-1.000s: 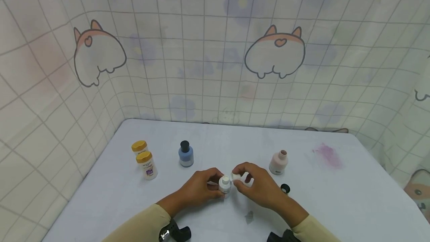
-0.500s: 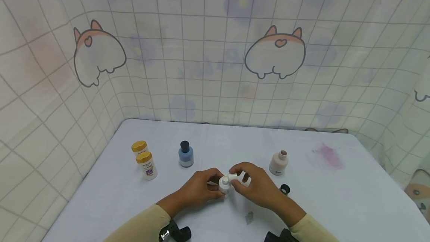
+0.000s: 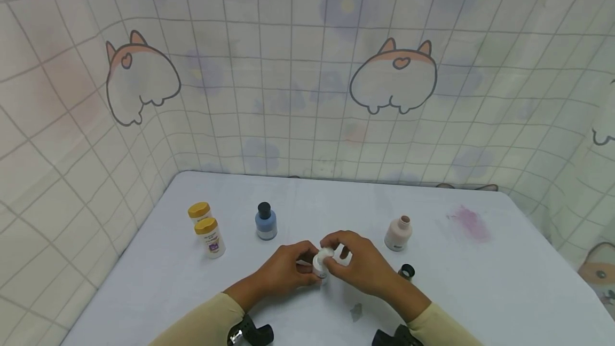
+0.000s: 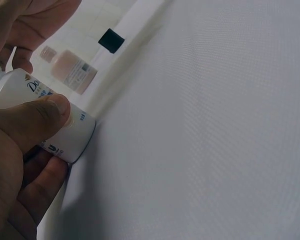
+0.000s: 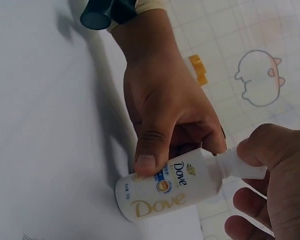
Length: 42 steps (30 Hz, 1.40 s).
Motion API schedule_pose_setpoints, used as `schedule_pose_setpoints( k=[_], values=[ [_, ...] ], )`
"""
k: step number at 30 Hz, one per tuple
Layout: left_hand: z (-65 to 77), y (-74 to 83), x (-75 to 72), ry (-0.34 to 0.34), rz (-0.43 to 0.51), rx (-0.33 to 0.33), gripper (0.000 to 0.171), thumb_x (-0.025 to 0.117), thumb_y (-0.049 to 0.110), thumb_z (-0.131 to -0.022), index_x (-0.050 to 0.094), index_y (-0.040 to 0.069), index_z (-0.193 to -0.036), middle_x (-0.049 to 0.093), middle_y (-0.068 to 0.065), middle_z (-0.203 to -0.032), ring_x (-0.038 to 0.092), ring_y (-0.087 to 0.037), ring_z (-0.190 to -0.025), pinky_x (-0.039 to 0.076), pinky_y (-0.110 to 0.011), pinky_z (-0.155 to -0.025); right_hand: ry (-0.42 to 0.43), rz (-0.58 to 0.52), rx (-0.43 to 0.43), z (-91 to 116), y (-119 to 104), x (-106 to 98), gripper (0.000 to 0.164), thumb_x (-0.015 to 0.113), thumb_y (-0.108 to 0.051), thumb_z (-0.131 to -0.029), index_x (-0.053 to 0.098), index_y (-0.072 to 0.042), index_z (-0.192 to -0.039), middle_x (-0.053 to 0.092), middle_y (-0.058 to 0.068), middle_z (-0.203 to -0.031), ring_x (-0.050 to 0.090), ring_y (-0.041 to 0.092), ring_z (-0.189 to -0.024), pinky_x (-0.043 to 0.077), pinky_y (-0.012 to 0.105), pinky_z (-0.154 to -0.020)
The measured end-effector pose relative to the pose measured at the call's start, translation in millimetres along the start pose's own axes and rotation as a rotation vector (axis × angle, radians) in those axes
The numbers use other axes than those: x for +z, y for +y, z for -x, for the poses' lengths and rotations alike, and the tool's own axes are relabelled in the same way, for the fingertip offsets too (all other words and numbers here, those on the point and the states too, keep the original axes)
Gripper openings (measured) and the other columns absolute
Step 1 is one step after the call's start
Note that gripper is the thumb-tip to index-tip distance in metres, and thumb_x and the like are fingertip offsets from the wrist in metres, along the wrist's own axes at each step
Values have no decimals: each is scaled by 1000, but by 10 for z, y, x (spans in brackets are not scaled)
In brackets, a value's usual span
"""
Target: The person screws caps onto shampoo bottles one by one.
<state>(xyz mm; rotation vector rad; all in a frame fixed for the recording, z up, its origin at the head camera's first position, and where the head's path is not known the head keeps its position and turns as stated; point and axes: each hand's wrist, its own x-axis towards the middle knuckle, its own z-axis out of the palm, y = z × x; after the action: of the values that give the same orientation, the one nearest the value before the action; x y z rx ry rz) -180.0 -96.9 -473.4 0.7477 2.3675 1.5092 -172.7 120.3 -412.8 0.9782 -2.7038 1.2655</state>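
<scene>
A small white Dove bottle stands on the table between my two hands. My left hand grips its body, thumb on the label side and fingers behind. At its top, my right hand pinches a white cap between thumb and forefinger, right over the bottle's neck. In the left wrist view the bottle shows its base at the tabletop, while its neck is partly hidden by the right hand's fingers.
An uncapped pink bottle stands to the right, with a black cap nearer the right wrist. A blue bottle with a black cap and two white jars with yellow lids stand at left. A patterned curtain hangs behind the table.
My right hand has moved left, bringing the white cap from beside the bottle's neck to on top of it. My left hand and the bottle have stayed in place.
</scene>
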Motion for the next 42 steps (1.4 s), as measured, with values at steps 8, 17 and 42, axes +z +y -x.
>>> schedule_pose_setpoints(
  k=[8,17,42],
  values=[
    [17,-11,-3,-3,-18,-32,41,81,24,-74,56,27,-106,61,14,-107,60,-3,-99,50,-17,-83,-17,11,-9,-13,29,46,24,69,-32,-86,62,-28,-108,57,-22,-105,56,11,-81,50,26,-69],
    [-1,-38,-5,-2,-6,-20,43,81,23,-73,57,28,-108,61,12,-107,60,-4,-99,52,-18,-80,-11,21,-34,-21,40,69,24,70,-29,-85,63,-29,-108,56,-23,-105,55,7,-83,50,26,-69],
    [13,-42,-4,-7,-18,-2,42,81,19,-74,56,28,-107,61,12,-108,59,-4,-100,52,-18,-80,-35,12,-21,28,37,75,27,67,-26,-88,61,-34,-113,56,-23,-108,54,5,-92,51,31,-77]
  ],
)
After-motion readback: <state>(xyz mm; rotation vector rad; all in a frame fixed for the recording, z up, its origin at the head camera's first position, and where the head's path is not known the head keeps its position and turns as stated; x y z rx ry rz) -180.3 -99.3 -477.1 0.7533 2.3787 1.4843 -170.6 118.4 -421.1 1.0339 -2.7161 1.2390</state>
